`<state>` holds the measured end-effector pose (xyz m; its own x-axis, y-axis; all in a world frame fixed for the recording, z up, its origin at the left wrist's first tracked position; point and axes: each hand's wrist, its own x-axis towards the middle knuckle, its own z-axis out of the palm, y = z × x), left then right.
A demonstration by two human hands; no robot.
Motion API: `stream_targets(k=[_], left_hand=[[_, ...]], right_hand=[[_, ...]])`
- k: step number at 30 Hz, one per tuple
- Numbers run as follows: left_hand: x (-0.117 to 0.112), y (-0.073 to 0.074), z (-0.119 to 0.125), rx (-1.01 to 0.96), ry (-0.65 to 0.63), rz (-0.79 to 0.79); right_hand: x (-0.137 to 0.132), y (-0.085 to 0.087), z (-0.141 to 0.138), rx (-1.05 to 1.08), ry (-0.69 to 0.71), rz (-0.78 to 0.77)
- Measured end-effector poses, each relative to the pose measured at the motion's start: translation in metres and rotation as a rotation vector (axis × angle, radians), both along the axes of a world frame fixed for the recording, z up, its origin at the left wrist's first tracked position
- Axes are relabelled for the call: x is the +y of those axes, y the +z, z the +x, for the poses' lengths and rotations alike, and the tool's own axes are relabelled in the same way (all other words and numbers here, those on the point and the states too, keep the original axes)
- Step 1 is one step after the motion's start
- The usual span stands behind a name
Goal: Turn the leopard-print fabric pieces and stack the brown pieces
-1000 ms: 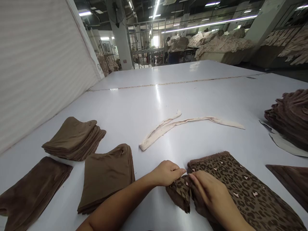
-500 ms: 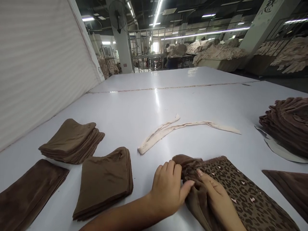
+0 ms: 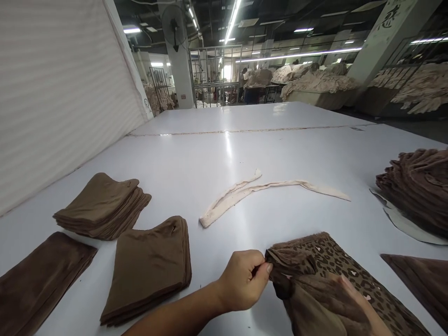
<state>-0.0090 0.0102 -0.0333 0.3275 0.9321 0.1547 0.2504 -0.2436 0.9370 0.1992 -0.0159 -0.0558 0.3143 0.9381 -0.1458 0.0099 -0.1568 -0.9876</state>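
A soft brown fabric piece (image 3: pixel 315 303) lies bunched over a leopard-print fabric piece (image 3: pixel 371 284) with small pink marks, at the table's near right. My left hand (image 3: pixel 243 280) is closed, pinching the gathered left edge of the brown fabric between thumb and bent fingers. My right hand (image 3: pixel 364 308) is closed on the fold of brown fabric over the print; its thumb shows, while cloth covers most of the other fingers. Ahead of both hands, a narrow cream fabric strip (image 3: pixel 224 207) lies bent on the white table (image 3: pixel 196 163).
Folded brown fabric stacks stand to the left: one near (image 3: pixel 150 270), one farther (image 3: pixel 98 200), one darker (image 3: pixel 45 275). A tall dark brown plush pile (image 3: pixel 416 186) is at right, with a flat brown piece (image 3: pixel 420 280) below it. A white curtain (image 3: pixel 63 93) borders the left.
My left hand has closed tighter on the fabric's edge. My right hand has shifted right and down, drawing brown cloth across the print. The view has tilted slightly.
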Motion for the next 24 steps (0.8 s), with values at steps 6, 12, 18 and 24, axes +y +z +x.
stream_targets(k=[6,12,18,24], left_hand=[[0.008,0.001,0.001,-0.018,0.205,-0.169],[0.006,0.004,-0.003,0.036,0.120,-0.236],[0.013,0.016,-0.006,0.330,0.221,-0.168],[0.023,-0.011,0.013,0.247,0.167,-0.257]], right_hand=[[0.012,0.022,0.002,-0.533,0.283,0.165],[0.012,0.023,-0.026,-1.190,0.408,0.625],[0.018,0.007,-0.048,-1.023,0.625,0.723],[-0.001,0.027,-0.052,-0.794,0.597,0.841]])
